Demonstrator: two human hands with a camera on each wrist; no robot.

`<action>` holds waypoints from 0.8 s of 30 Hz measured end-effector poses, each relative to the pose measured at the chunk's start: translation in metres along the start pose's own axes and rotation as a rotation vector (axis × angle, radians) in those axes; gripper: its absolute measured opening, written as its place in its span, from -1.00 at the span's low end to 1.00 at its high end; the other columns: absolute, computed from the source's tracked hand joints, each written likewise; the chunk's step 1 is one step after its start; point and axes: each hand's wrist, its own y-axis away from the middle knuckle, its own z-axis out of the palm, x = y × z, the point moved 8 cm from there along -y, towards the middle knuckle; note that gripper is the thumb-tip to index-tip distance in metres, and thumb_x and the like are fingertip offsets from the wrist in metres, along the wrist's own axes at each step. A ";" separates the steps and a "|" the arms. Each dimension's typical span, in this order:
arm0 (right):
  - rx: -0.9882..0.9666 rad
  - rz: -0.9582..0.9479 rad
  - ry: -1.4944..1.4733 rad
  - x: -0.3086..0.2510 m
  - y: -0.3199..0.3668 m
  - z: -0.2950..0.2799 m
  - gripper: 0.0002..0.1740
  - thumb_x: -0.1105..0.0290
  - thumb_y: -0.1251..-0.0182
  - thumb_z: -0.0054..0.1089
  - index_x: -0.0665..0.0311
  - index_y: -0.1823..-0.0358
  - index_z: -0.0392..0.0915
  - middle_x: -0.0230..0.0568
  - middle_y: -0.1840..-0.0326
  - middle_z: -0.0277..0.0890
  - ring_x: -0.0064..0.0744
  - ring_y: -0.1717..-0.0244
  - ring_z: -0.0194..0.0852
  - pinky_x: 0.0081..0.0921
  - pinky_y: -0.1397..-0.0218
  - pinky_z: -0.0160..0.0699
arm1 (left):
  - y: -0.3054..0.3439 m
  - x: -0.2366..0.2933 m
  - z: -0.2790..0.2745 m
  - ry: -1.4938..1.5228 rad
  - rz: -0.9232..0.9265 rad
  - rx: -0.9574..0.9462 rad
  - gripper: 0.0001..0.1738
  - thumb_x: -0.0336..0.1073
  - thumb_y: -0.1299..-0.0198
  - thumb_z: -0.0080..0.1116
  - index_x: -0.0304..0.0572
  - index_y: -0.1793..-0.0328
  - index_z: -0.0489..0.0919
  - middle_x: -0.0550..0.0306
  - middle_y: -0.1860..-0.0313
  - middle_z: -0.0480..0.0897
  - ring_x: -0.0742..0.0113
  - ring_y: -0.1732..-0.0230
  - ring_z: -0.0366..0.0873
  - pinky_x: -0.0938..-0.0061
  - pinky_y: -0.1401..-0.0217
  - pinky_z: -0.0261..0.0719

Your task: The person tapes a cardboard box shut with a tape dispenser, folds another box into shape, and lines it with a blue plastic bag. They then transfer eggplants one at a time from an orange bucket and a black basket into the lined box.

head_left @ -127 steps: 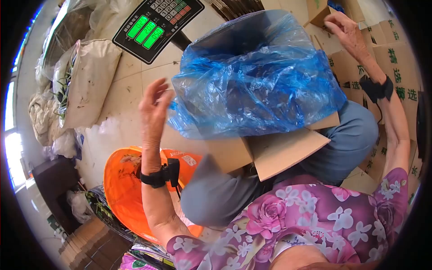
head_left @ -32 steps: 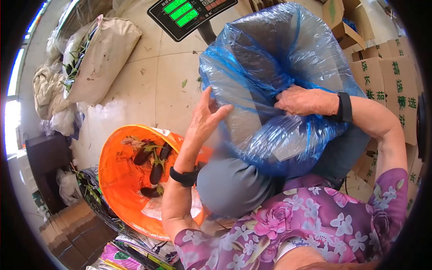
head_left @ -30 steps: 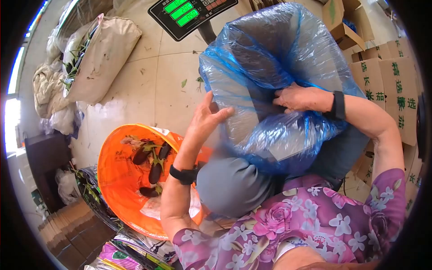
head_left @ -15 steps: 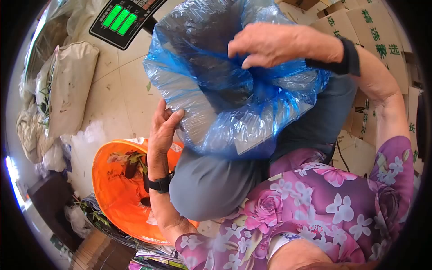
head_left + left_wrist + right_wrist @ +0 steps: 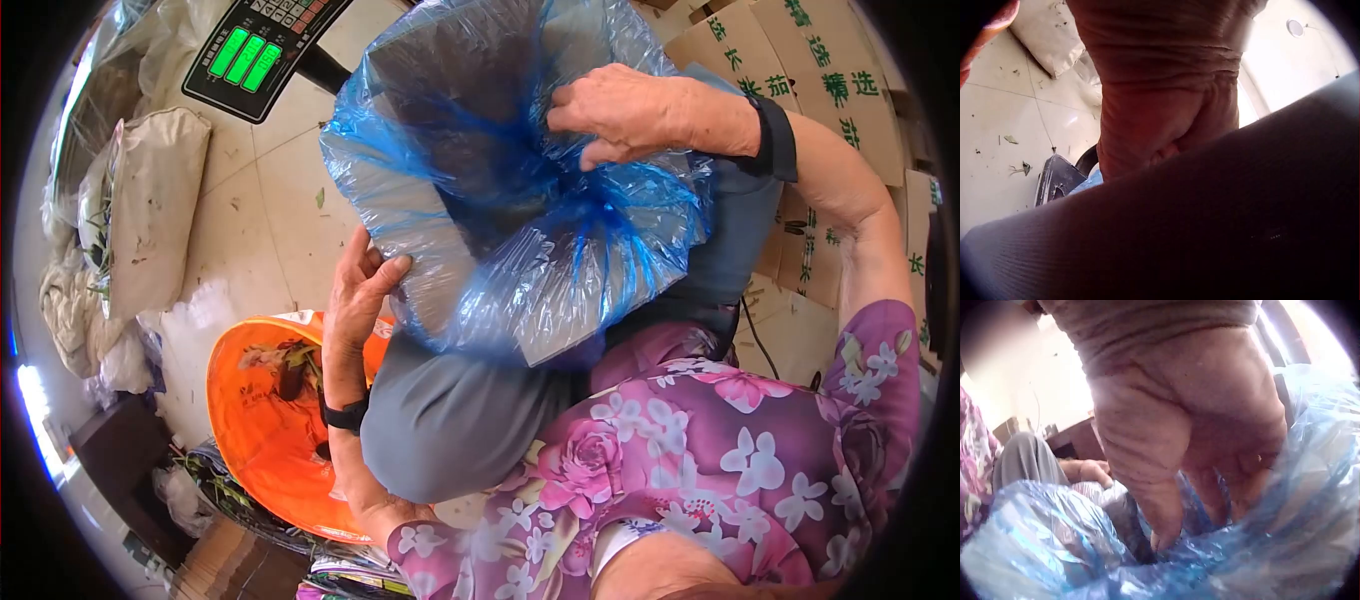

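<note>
A cardboard box lined and covered with blue plastic film [image 5: 420, 215] lies tilted across the person's lap, its mouth showing a dark hollow. Over the right part of the mouth is the right hand [image 5: 645, 115], palm down with fingers slightly bent. In the right wrist view that hand [image 5: 1191, 437] has its fingers spread and pointing down at the crumpled blue film [image 5: 1210, 550]. The left hand [image 5: 358, 295] rests at the box's left edge, thumb against the film, its other fingers partly hidden. Mostly the left palm [image 5: 1154, 119] fills the left wrist view.
An orange basket [image 5: 235, 440] with eggplants stands beside the left forearm. A lit scale display [image 5: 245, 60] is at the upper left, above a pale sack [image 5: 160, 210]. Printed cardboard [image 5: 800, 60] lies at the right.
The film, earlier draped across the box's mouth, now dips inside it. The left hand has come to the box's edge. Since half a second ago the right hand has shifted slightly rightward.
</note>
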 end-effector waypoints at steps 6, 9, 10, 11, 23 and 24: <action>0.035 -0.262 0.394 -0.012 -0.025 0.081 -0.87 0.37 -0.15 0.10 0.18 0.44 0.62 -0.29 0.38 0.53 -0.23 0.26 0.57 -0.29 0.31 0.48 | -0.007 -0.011 0.007 -0.118 -0.060 -0.045 -0.35 -0.42 -0.20 0.21 -0.32 -0.43 0.30 0.02 0.05 0.66 0.36 0.17 0.60 0.47 0.17 0.56; 0.224 -0.239 0.292 0.000 -0.051 0.078 -0.87 0.36 -0.09 0.17 0.23 0.43 0.64 -0.20 0.37 0.60 -0.14 0.21 0.62 -0.24 0.22 0.54 | -0.004 -0.011 0.001 -0.134 -0.037 -0.006 -0.36 -0.36 -0.18 0.24 -0.29 -0.39 0.33 0.07 0.16 0.67 0.40 0.29 0.56 0.49 0.27 0.51; 0.230 -0.252 0.297 -0.013 -0.057 0.060 -0.87 0.36 -0.09 0.17 0.23 0.43 0.64 -0.20 0.37 0.60 -0.14 0.21 0.62 -0.24 0.22 0.54 | -0.004 -0.013 -0.003 -0.184 -0.043 0.000 -0.38 -0.34 -0.18 0.24 -0.28 -0.37 0.34 0.08 0.19 0.67 0.41 0.31 0.55 0.50 0.28 0.50; 0.020 -0.145 0.197 -0.014 -0.066 0.056 -0.83 0.36 -0.06 0.21 0.27 0.36 0.66 -0.13 0.29 0.63 -0.09 0.14 0.63 -0.22 0.14 0.56 | -0.003 -0.012 -0.008 -0.182 -0.039 0.013 -0.38 -0.34 -0.18 0.24 -0.28 -0.37 0.34 0.08 0.19 0.67 0.41 0.31 0.55 0.50 0.28 0.50; -0.364 -0.214 -0.251 -0.066 -0.117 0.097 -0.61 0.37 -0.04 0.29 0.31 0.05 0.64 0.05 -0.05 0.60 0.10 -0.10 0.53 -0.15 -0.11 0.52 | 0.004 -0.018 -0.009 -0.016 -0.043 -0.029 -0.33 -0.29 -0.22 0.27 -0.30 -0.43 0.32 0.04 -0.06 0.64 0.37 0.01 0.59 0.47 -0.03 0.54; -0.365 -0.222 -0.260 -0.069 -0.119 0.098 -0.61 0.37 -0.04 0.28 0.31 0.05 0.64 0.05 -0.05 0.60 0.10 -0.10 0.53 -0.15 -0.11 0.52 | 0.004 -0.016 -0.011 -0.007 -0.045 -0.019 -0.33 -0.29 -0.22 0.27 -0.30 -0.43 0.32 0.04 -0.06 0.64 0.37 0.01 0.59 0.47 -0.03 0.54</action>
